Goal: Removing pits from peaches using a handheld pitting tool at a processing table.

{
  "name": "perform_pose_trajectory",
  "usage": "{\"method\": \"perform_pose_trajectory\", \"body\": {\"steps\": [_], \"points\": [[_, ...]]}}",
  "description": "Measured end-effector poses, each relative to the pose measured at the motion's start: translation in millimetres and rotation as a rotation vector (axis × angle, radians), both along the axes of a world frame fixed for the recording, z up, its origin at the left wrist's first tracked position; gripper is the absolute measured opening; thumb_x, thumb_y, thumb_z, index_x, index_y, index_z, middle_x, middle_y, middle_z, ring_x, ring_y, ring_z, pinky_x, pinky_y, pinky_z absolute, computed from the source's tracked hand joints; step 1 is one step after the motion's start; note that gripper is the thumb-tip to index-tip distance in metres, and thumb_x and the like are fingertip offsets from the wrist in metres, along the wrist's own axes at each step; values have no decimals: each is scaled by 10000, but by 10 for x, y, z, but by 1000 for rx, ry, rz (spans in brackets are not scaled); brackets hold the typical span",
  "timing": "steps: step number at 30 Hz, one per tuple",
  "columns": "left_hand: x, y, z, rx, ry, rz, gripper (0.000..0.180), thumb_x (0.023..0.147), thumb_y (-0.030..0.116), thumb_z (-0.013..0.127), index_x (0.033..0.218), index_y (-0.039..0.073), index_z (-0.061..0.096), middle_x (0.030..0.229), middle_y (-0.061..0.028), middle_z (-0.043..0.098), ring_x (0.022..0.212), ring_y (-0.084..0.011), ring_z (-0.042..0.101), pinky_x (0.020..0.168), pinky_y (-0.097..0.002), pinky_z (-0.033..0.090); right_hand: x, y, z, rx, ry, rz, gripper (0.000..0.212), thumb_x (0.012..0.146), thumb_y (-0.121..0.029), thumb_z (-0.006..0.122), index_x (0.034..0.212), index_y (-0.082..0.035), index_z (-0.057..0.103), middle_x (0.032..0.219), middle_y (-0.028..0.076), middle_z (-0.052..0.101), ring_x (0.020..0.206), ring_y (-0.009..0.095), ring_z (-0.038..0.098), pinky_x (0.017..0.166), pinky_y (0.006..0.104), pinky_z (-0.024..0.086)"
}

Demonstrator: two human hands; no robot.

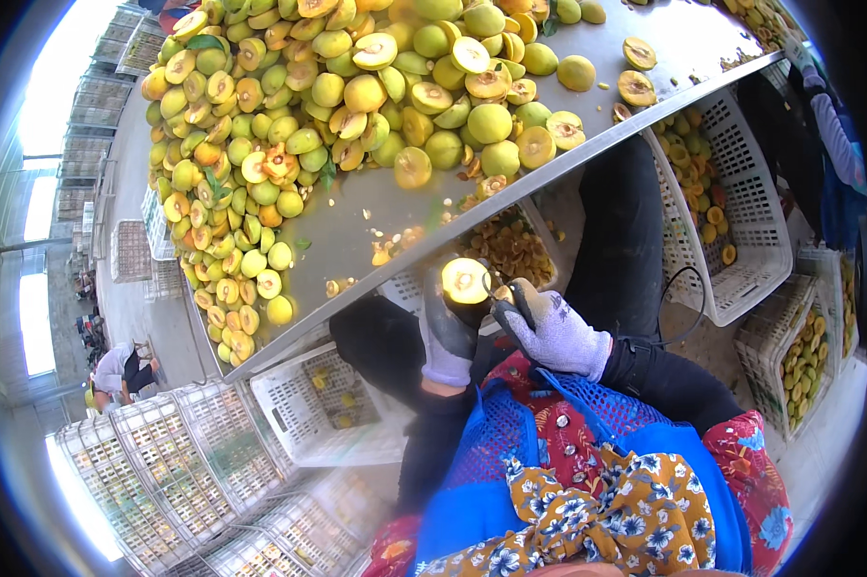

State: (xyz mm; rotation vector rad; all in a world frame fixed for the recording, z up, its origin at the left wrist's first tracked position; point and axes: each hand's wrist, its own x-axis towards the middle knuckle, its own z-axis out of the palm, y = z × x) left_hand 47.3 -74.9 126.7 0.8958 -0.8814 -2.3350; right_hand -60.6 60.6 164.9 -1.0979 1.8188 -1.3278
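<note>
My left hand [447, 337], in a grey-and-dark work glove, holds up a halved stone fruit [464, 280], its pale yellow cut face showing. My right hand [556, 330], gloved the same way, is closed round a small hand tool [500, 292] with a thin, dark curved tip. That tip is right beside the fruit's edge; whether it touches is unclear. Both hands are over my lap, just off the metal table's near edge [424, 248]. On the table lies a large heap of yellow-green stone fruit [356, 96], many of them cut in half.
Under the table edge sits a container of fruit scraps [510, 248]. At right a white crate [755, 212] holds fruit, with another filled crate [801, 361] below it. A white crate [299, 409] and stacked crates [164, 462] stand at left. Co-workers are at far right and far left.
</note>
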Motion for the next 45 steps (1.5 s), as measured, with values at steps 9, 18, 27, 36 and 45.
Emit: {"method": "perform_pose_trajectory", "body": {"steps": [9,18,27,36,45], "points": [[86,-32,373,228,95,-60,411,969,402,548,1201,64,539,1269,-203,563,1164,-338,571,1009,-450,479,30,33,58,162,128,99,307,976,-287,535,993,11,463,632,241,591,615,424,620,549,519,467],[-23,223,203,-176,-90,-13,482,1014,530,387,1261,122,451,1141,-179,599,1043,-320,620,920,-439,520,123,22,113,260,61,79,322,978,-280,529,1004,33,458,641,266,589,621,424,627,547,507,472],[-51,422,179,-358,-71,61,573,1015,509,404,1352,47,413,1173,-155,553,1057,-283,591,964,-423,486,254,-42,-116,-45,-200,-39,370,1017,-347,469,992,10,560,716,163,623,652,248,639,568,388,471],[-42,85,189,-962,-403,-318,384,1042,328,429,1230,4,513,1039,-129,619,915,-249,643,807,-377,547,18,-45,64,281,-1121,71,441,982,-517,497,903,-89,574,634,-9,519,459,70,452,406,216,357],[-163,295,246,-257,-84,-71,419,1023,399,466,1118,-1,547,940,-138,635,824,-233,656,760,-345,567,-119,-14,-230,-31,-2567,447,291,1008,-340,518,1077,-59,551,672,34,513,446,44,422,327,157,319]]}}
